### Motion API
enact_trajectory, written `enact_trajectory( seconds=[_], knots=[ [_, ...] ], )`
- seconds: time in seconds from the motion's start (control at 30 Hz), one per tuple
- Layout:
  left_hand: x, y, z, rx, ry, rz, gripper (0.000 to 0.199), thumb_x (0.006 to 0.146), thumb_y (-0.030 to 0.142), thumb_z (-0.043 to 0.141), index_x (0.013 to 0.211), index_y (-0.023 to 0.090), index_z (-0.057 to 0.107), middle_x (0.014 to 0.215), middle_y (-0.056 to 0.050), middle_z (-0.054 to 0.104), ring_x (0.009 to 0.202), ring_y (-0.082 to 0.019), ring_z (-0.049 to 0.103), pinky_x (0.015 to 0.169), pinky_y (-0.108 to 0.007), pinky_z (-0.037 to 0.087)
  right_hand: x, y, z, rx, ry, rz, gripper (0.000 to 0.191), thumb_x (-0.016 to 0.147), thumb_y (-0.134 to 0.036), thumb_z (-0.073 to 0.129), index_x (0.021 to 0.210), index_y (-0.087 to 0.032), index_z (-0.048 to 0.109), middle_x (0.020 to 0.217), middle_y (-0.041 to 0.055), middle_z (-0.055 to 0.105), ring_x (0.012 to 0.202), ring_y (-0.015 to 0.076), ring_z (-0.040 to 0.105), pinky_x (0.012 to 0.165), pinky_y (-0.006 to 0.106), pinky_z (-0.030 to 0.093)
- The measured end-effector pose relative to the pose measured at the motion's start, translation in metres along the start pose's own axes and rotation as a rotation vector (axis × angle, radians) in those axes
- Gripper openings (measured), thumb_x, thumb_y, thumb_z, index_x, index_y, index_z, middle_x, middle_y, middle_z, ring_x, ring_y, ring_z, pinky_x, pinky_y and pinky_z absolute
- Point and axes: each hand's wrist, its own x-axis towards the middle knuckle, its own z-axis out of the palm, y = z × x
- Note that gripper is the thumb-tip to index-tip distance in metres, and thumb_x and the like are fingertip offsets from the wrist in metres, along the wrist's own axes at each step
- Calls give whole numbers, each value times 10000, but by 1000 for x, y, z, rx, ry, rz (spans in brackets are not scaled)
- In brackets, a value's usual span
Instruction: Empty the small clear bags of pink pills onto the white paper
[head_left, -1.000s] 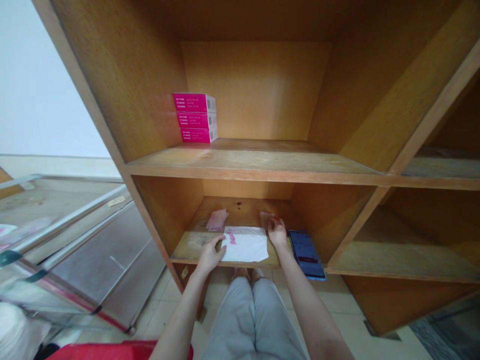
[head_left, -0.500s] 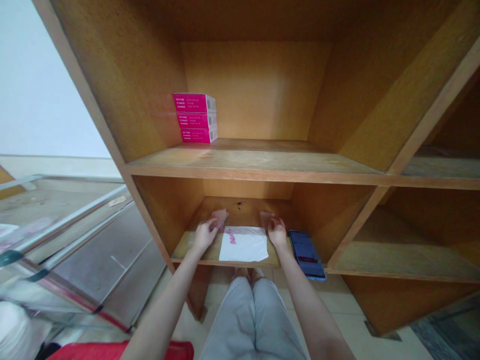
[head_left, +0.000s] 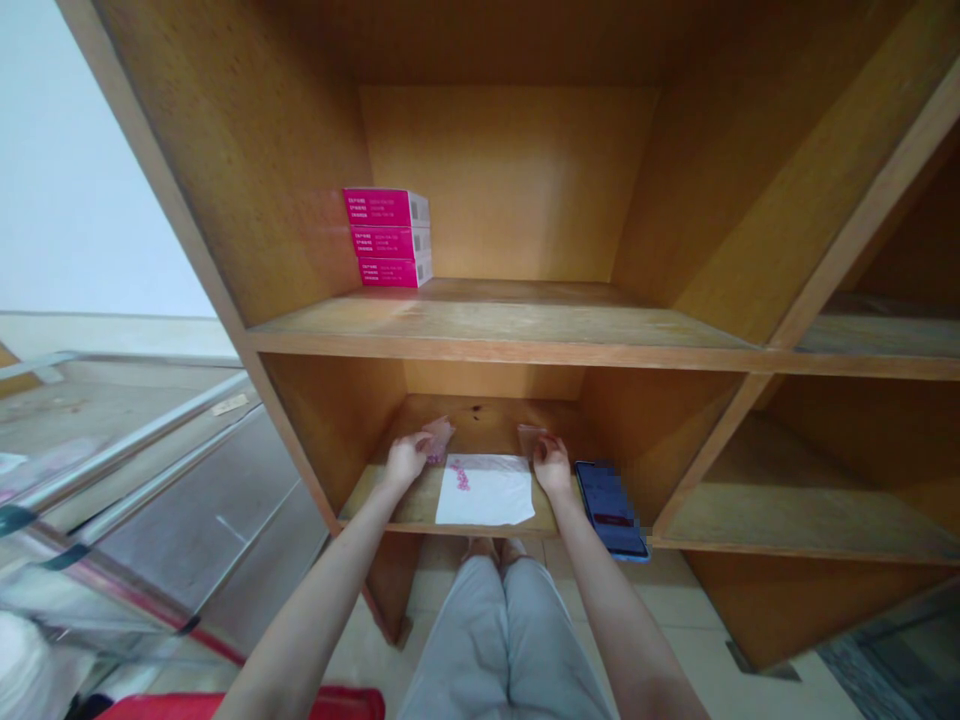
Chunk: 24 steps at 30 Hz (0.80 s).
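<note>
From where I stand, the person has both hands over the lower shelf (head_left: 411, 512). The left hand (head_left: 406, 462) has its fingers curled at the near side of a pinkish bag (head_left: 437, 440); I can't tell whether it really grips the plastic or only touches it. The right hand (head_left: 551, 465) seems to pinch the edge of a small clear bag (head_left: 529, 438), its thumb and fingers drawn together. Between them a white sheet (head_left: 491, 495) lies flat, a little cluster of pink pieces (head_left: 461, 476) resting loose on its left part, near the back edge.

Those pieces look the easiest to upset: nothing walls them in, so a sleeve of plastic dragged across the sheet, or a tug at its corner, could scatter them. The sheet also comes close to the shelf's front edge, so anything rolling that way might drop to the floor. If the pinkish bag is open, which I can't make out, tipping it could spill whatever it holds. On the right, the phone (head_left: 606, 505) juts past the front edge beside the right forearm; an outward swing of that elbow could knock it off. The stacked pink boxes (head_left: 388, 240) sit safely above.
</note>
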Motion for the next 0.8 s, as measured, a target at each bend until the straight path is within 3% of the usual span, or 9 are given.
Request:
enact_trajectory(
  seconds=[0.2, 0.3, 0.43, 0.5, 0.63, 0.8],
  knots=[
    [4, 5, -7, -459, 332, -135, 174, 669, 243, 567, 803, 147, 621, 846, -75, 659, 824, -190, 599, 814, -332, 435, 0, -1, 0, 4, -2, 5, 261, 748, -167, 390, 876, -127, 614, 937, 117, 614, 941, 212, 527, 858, 359, 397],
    [-1, 9, -12, -733, 417, -234, 159, 655, 186, 549, 809, 155, 570, 832, -54, 653, 814, -180, 610, 787, -346, 456, 0, -2, -1, -2, -7, 4, 268, 753, -174, 383, 879, -125, 615, 939, 120, 610, 928, 211, 533, 837, 353, 410],
    [-19, 8, -13, -1091, 347, -379, 116, 664, 145, 521, 779, 155, 515, 789, -56, 658, 774, -184, 630, 724, -356, 489, 0, -4, -1, -5, 5, 0, 274, 753, -166, 382, 891, -116, 614, 941, 127, 611, 940, 214, 528, 847, 357, 407],
    [-29, 4, -11, -1199, 216, -465, 82, 708, 153, 481, 783, 144, 512, 831, -92, 659, 775, -196, 635, 696, -366, 500, -1, -5, -2, 4, 9, 5, 273, 753, -161, 382, 891, -126, 615, 942, 121, 613, 939, 213, 526, 851, 365, 403],
    [-41, -6, -9, -1309, 98, -594, 80, 745, 119, 438, 772, 137, 512, 828, -95, 659, 693, -177, 641, 632, -344, 518, 1, -11, -8, 39, 15, -2, 272, 750, -155, 386, 900, -129, 611, 963, 122, 605, 954, 214, 515, 854, 374, 399],
    [-42, -12, -9, -1359, 86, -627, 123, 772, 96, 404, 749, 137, 518, 774, -80, 664, 664, -164, 635, 560, -317, 521, 3, -34, -25, 199, 3, -91, 308, 746, -117, 384, 965, -169, 595, 1030, 91, 587, 1002, 193, 498, 904, 369, 370]
  ],
)
